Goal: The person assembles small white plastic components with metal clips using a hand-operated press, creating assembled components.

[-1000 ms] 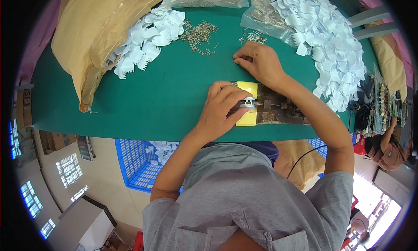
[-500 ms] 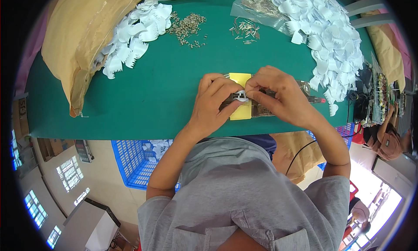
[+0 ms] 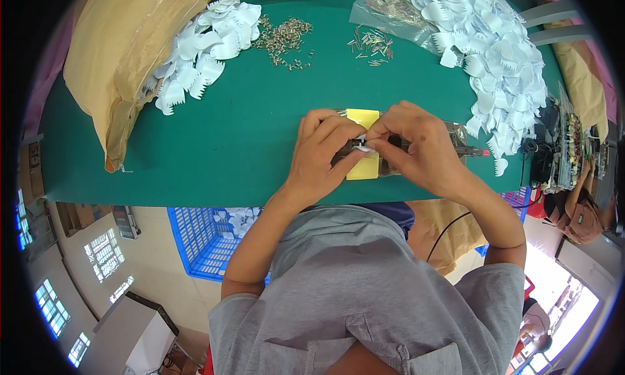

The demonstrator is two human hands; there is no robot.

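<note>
My left hand (image 3: 317, 157) is closed in a pinch on a small white plastic clip (image 3: 366, 150) with a dark gap in its middle. The clip is held just above a yellow strip (image 3: 362, 170) wrapped round a long, dark, taped piece on the table. From the other side my right hand (image 3: 416, 147) is closed too, thumb and forefinger pressed together at the clip's right end. What sits between those fingertips is hidden. A dark bar with a red tip (image 3: 486, 153) sticks out beyond my right hand.
Toothed white plastic pieces lie heaped at the left (image 3: 211, 46) by a brown paper sack (image 3: 111, 69) and at the right (image 3: 504, 75). Small metal springs (image 3: 284, 41) and thin metal pins (image 3: 374, 44) lie at the back. A blue basket (image 3: 195, 245) stands below the green table's (image 3: 163, 173) edge.
The clip has tilted slightly and my right fingertips now cover more of it. Both hands stay in nearly the same place, and the whole view has shifted a little.
</note>
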